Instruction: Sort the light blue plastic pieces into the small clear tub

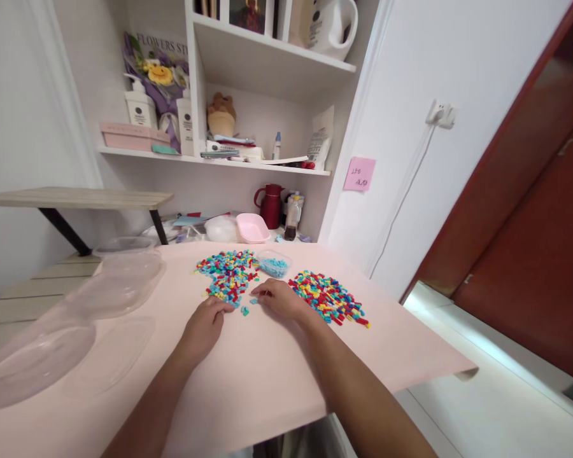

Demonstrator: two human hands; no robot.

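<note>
Two heaps of small coloured beads lie on the pink table (267, 375): a left heap (228, 272) and a right heap (328, 297). A small clear tub (274, 263) with only blue beads stands between them at the back. My left hand (205, 324) rests palm down at the near edge of the left heap, fingers curled onto the beads. My right hand (279, 298) lies beside the right heap, fingertips pinched together near a few loose blue beads (246, 308). What the fingertips hold is too small to make out.
Clear plastic trays and lids (71, 312) cover the table's left side. A pink tub (252, 227), a red jug (271, 205) and bottles stand at the back under white shelves (262, 60). The table's right edge drops off beside a white wall and red door (530, 210).
</note>
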